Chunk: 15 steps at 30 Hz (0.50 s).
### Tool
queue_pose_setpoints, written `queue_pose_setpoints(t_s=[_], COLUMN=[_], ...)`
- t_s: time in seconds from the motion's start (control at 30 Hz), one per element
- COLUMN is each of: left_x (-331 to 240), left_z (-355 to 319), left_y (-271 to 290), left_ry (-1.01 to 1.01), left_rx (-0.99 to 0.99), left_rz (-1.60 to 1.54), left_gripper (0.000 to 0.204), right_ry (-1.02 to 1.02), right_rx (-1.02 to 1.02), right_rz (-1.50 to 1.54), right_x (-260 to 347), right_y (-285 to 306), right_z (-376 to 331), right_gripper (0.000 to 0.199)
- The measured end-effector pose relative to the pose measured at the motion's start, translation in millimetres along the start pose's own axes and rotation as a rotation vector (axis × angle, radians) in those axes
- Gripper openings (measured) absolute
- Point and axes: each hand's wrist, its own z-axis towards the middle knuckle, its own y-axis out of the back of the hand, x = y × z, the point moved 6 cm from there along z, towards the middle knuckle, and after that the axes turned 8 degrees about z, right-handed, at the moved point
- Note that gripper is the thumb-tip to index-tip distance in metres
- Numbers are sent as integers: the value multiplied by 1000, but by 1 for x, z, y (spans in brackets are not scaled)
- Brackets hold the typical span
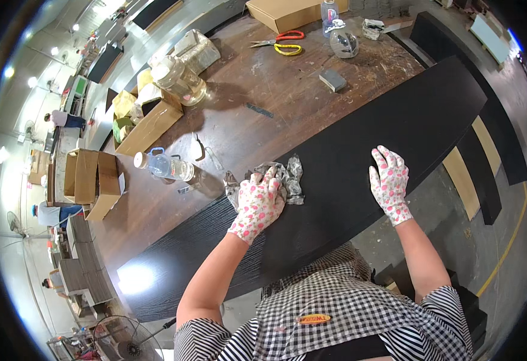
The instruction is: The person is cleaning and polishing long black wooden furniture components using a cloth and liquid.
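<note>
A long black board (335,156) with a faint wood grain lies across the front of the brown worktable. My left hand (257,201), in a white glove with pink flowers, presses a crumpled grey rag (293,180) onto the board's left half, fingers curled over the cloth. My right hand (390,183), gloved the same way, rests on the board farther right with its fingers stretched out and nothing in them. Beyond the rag, a clear bottle with a white cap (170,166) lies or leans near the board's far edge; I cannot tell which.
Scissors with red and yellow handles (284,43), a grey block (333,80), a large clear jug (182,81) and a cardboard box of cloths (149,123) are on the worktable (245,78). More black boards (480,177) stand at the right. A fan (125,340) is at lower left.
</note>
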Motion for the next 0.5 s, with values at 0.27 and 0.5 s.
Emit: queue_pose_setpoints(t_s=[0.27,0.5], left_x=[-6,-19], left_z=[0,-10], left_y=[-4,-10], left_ry=[-29,-64], left_rx=[32,-216], left_rz=[38,-194], left_gripper=[35,29], right_ry=[16,28], right_rx=[0,15], right_rz=[22,-4], right_x=[-1,-5], right_y=[1,1], right_z=[-1,-4], right_gripper=[44,45])
